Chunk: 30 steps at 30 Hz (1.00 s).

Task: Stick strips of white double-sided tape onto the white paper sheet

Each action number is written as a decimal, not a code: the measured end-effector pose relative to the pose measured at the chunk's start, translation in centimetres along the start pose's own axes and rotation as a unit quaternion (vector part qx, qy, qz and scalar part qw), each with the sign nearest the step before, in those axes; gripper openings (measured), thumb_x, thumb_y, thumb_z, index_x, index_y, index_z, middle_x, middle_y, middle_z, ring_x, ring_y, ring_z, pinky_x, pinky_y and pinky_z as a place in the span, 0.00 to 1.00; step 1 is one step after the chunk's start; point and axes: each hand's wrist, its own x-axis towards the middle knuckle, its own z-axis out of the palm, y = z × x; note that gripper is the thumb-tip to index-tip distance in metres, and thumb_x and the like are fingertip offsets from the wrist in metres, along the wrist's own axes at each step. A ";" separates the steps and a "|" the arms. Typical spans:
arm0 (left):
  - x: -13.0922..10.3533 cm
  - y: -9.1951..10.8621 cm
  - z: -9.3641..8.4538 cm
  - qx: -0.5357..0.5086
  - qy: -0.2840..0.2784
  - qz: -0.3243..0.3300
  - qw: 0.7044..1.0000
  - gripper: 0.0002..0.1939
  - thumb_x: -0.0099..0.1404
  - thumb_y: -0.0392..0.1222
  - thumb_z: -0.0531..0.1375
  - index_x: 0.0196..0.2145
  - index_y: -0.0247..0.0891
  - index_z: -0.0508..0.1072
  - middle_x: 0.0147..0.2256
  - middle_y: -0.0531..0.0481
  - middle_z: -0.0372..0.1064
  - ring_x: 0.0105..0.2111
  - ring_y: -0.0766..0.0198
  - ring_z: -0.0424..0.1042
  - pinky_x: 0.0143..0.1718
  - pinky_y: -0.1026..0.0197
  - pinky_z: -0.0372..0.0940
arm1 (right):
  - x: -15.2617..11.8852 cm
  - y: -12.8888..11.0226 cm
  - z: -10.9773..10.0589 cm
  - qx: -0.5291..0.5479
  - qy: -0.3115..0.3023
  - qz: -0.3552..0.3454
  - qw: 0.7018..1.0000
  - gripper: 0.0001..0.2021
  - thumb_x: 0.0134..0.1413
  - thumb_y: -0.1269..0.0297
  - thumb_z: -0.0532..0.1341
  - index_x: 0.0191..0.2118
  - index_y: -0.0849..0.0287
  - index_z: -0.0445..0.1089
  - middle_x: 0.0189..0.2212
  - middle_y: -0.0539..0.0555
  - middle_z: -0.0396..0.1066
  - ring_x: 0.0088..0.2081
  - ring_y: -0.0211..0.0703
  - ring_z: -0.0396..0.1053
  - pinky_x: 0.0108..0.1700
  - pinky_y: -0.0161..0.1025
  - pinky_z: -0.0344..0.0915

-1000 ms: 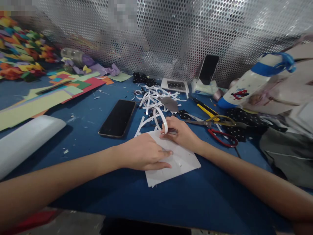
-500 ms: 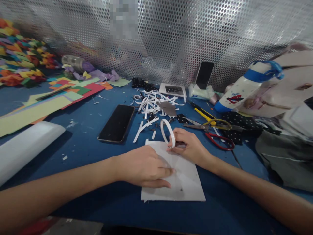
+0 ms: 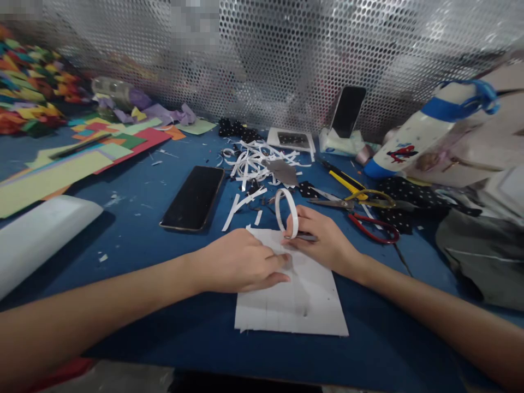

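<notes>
At lower centre, the white sheet (image 3: pixel 311 297) lies under our half-open left hand (image 3: pixel 239 262), which grips nothing; our right hand (image 3: pixel 325 240) pinches the white loop (image 3: pixel 293 214), already curled round, near the loose strips (image 3: pixel 244 177) mid-frame

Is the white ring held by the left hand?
No, the right hand holds the white ring, while the left hand rests on the white sheet.
</notes>
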 end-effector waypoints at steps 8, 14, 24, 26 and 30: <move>-0.1 0.0 0.1 -0.021 -0.006 0.010 1.000 0.20 0.74 0.47 0.45 0.46 0.35 0.73 0.25 0.51 0.75 0.25 0.61 0.75 0.20 0.60 0.59 | -0.1 -0.1 0.0 -0.045 -0.010 0.007 0.999 0.05 0.59 0.64 0.62 0.33 0.57 0.71 0.37 0.53 0.67 0.37 0.42 0.67 0.38 0.40 0.65; -0.1 -0.1 -0.1 -0.022 0.008 0.015 1.000 0.20 0.74 0.46 0.46 0.49 0.34 0.72 0.25 0.51 0.75 0.24 0.63 0.74 0.21 0.62 0.60 | 0.2 0.5 -0.1 0.054 0.020 0.018 0.998 0.03 0.57 0.64 0.64 0.35 0.56 0.73 0.36 0.51 0.70 0.37 0.40 0.69 0.38 0.37 0.66; 0.0 -0.3 -0.1 -0.025 -0.006 0.024 0.999 0.20 0.74 0.46 0.46 0.50 0.33 0.72 0.25 0.51 0.75 0.24 0.62 0.74 0.20 0.61 0.59 | 0.6 0.9 0.0 0.021 0.012 0.044 0.999 0.03 0.57 0.66 0.64 0.33 0.57 0.73 0.35 0.50 0.72 0.34 0.37 0.69 0.32 0.35 0.62; 0.0 -0.2 -0.2 -0.027 -0.007 0.022 0.999 0.20 0.74 0.46 0.46 0.50 0.33 0.72 0.24 0.51 0.74 0.23 0.63 0.73 0.20 0.62 0.58 | 0.5 0.8 0.1 0.002 0.007 0.042 0.999 0.03 0.57 0.66 0.64 0.32 0.57 0.72 0.36 0.50 0.72 0.35 0.38 0.70 0.34 0.35 0.62; 0.0 -0.2 -0.3 -0.027 0.000 0.018 0.999 0.20 0.74 0.46 0.46 0.49 0.33 0.72 0.24 0.51 0.74 0.24 0.63 0.74 0.20 0.62 0.57 | 0.6 0.6 0.2 -0.026 -0.001 0.039 0.999 0.03 0.57 0.65 0.64 0.33 0.57 0.72 0.37 0.51 0.72 0.37 0.40 0.70 0.35 0.35 0.62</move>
